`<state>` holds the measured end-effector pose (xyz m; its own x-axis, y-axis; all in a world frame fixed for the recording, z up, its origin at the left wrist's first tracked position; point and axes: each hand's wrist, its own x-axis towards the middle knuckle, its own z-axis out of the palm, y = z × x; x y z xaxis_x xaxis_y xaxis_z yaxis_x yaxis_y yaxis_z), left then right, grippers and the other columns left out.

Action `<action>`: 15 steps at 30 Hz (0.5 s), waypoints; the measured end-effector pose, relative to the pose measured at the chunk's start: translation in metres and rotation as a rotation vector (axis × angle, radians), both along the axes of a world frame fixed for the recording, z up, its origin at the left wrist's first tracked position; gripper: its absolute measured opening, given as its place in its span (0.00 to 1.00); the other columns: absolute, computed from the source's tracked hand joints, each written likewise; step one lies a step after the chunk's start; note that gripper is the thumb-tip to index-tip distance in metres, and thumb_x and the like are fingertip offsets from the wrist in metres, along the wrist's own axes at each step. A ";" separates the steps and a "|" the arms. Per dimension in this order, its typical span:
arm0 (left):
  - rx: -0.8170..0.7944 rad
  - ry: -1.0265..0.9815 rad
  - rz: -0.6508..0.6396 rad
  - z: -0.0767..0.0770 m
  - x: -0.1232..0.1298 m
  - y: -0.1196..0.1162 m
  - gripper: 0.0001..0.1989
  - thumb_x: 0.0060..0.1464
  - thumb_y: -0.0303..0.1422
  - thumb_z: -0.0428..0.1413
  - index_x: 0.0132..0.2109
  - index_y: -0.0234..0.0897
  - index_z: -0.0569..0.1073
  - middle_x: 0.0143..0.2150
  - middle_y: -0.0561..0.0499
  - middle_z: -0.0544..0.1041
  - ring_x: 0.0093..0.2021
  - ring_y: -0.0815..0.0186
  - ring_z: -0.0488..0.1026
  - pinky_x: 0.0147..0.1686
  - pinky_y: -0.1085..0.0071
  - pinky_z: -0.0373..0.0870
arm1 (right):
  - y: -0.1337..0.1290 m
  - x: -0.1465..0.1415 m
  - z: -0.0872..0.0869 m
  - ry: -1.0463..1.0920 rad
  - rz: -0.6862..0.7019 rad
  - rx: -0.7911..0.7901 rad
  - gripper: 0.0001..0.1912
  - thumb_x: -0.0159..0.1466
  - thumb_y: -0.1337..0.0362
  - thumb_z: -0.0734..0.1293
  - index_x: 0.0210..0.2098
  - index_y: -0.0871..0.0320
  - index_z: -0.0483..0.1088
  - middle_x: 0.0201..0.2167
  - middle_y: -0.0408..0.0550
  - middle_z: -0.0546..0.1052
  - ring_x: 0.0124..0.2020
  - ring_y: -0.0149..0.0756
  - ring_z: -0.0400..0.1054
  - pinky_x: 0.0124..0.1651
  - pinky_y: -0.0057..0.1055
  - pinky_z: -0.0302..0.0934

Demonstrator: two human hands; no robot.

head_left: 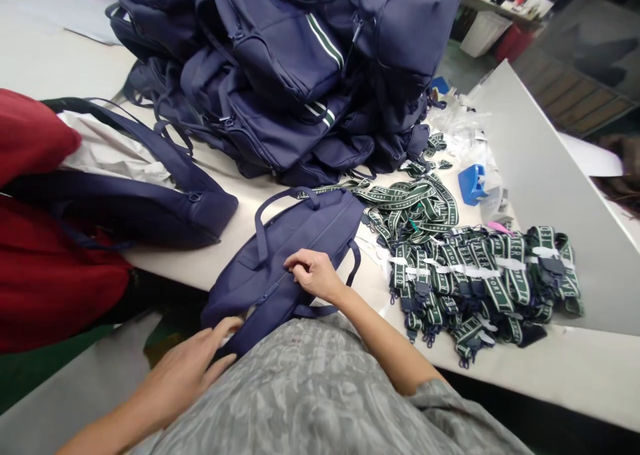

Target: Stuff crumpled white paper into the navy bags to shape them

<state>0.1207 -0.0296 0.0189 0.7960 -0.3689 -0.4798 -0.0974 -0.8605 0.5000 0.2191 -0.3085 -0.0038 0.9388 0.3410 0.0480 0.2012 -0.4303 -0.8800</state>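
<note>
A navy duffel bag with carry handles lies aslant at the table's front edge, against my body. Its zipper runs along the top, and the zipper slider sits partway along, with a narrow gap beyond it at the near end. My left hand grips that near end, thumb and fingers on either side of the fabric by the gap. Above the middle of the zipper is my right hand, its fingers curled into a pinch. What those fingertips hold, if anything, is too small to make out.
Navy bags are heaped at the back. Green-and-white lettered straps lie bundled at right, with loose straps behind them. A blue tape dispenser stands near a grey partition. At left, a person's red sleeve reaches an open navy bag.
</note>
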 end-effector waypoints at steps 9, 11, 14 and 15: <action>-0.102 -0.400 0.461 0.010 0.151 -0.001 0.22 0.54 0.49 0.55 0.44 0.36 0.77 0.43 0.48 0.81 0.43 0.59 0.78 0.49 0.64 0.72 | 0.012 0.079 0.028 -0.307 0.034 -0.422 0.14 0.65 0.70 0.60 0.43 0.59 0.77 0.46 0.49 0.78 0.50 0.38 0.67 0.56 0.31 0.60; -0.123 -0.353 0.404 -0.005 0.183 -0.019 0.26 0.57 0.49 0.54 0.49 0.30 0.76 0.48 0.44 0.80 0.46 0.59 0.77 0.49 0.64 0.71 | 0.019 0.101 0.020 -0.317 0.126 -0.489 0.15 0.65 0.71 0.60 0.44 0.61 0.77 0.47 0.52 0.78 0.51 0.40 0.67 0.57 0.33 0.58; -0.165 -0.256 0.304 -0.026 0.212 -0.042 0.31 0.58 0.52 0.51 0.52 0.26 0.75 0.46 0.42 0.81 0.44 0.58 0.77 0.45 0.66 0.71 | 0.023 0.117 0.007 -0.294 0.160 -0.568 0.15 0.66 0.70 0.60 0.45 0.64 0.77 0.47 0.54 0.78 0.51 0.42 0.67 0.58 0.36 0.56; -0.152 -0.234 0.288 -0.031 0.217 -0.047 0.30 0.57 0.51 0.51 0.51 0.27 0.76 0.44 0.43 0.81 0.44 0.58 0.78 0.44 0.66 0.71 | 0.023 0.118 0.003 -0.292 0.153 -0.579 0.15 0.66 0.70 0.60 0.45 0.64 0.77 0.48 0.54 0.78 0.51 0.42 0.67 0.58 0.36 0.56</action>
